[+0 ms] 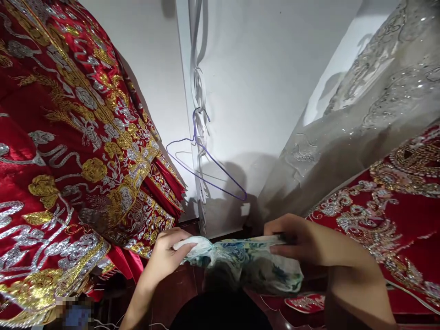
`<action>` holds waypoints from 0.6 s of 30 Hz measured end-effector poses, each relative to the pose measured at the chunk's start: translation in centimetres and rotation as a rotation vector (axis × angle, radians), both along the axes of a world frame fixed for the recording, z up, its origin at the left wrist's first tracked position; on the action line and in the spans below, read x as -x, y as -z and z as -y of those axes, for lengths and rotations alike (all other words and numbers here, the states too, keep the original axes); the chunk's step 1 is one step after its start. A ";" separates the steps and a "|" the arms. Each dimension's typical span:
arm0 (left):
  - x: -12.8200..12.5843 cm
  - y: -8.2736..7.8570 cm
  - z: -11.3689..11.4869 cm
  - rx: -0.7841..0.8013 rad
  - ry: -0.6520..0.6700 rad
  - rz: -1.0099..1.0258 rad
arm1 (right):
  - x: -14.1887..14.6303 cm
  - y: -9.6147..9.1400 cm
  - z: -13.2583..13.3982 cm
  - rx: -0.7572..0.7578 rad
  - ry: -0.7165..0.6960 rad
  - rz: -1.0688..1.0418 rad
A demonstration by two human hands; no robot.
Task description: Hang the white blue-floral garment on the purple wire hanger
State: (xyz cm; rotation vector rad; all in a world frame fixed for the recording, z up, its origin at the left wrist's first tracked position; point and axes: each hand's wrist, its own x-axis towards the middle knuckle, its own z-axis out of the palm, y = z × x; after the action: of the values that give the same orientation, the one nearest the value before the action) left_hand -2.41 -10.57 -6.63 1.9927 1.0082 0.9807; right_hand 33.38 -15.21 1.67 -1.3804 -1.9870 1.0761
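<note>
Low in the head view, a thin white garment with blue-green print (237, 261) is stretched between my two hands. My left hand (173, 250) grips its bunched left end, with the thumb on top of the white cloth. The right end is pinched by my right hand (292, 238), whose fingertips lie partly in shadow. Below, the cloth hangs in loose folds, and its exact cut cannot be made out. Beyond my hands, a bare purple wire hanger (209, 167) hangs from a white chain of loops (198, 89), apart from the garment.
On the left hangs a red robe with gold and silver embroidery (92, 137). A sparkling white gown (360, 110) and a red beaded garment (405, 220) fill the right side. Behind the hanger stands a white wall (254, 82). Pale cords (106, 324) lie on the floor at lower left.
</note>
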 end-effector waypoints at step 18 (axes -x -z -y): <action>4.1 -2.7 1.3 0.188 -0.167 -0.098 | 6.3 -1.1 -16.8 -0.244 -0.083 -0.352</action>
State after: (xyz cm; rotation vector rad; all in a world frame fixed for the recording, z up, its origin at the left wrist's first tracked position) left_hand -6.52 -11.90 -3.88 1.8380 1.2892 0.8473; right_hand 27.04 1.61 2.72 -0.9196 -1.8528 0.9949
